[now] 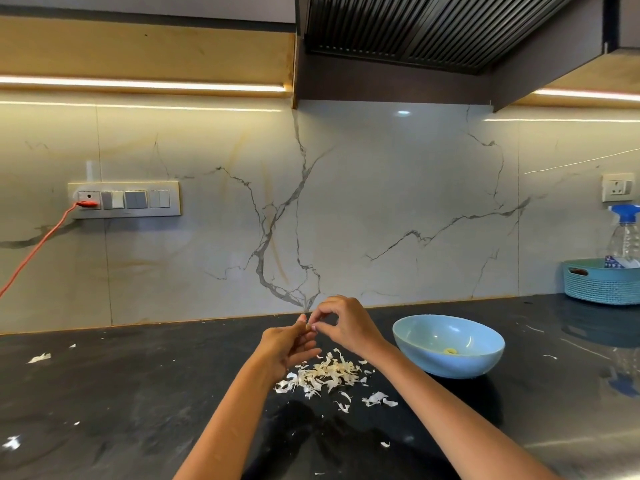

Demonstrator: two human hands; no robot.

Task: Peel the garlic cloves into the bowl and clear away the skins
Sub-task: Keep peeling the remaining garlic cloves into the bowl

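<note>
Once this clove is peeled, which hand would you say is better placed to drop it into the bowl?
Probably the right hand: it is nearer the blue bowl, which sits to its right, while the left hand is farther away.

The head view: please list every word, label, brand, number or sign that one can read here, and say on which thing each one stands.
No text can be read in this view.
Packet in the teal basket: the blue and white packet carries print, too small and blurred to read.
Spray bottle: no readable label.
Switch panel and wall socket: no visible markings.
Blue bowl: plain, no text.
</note>
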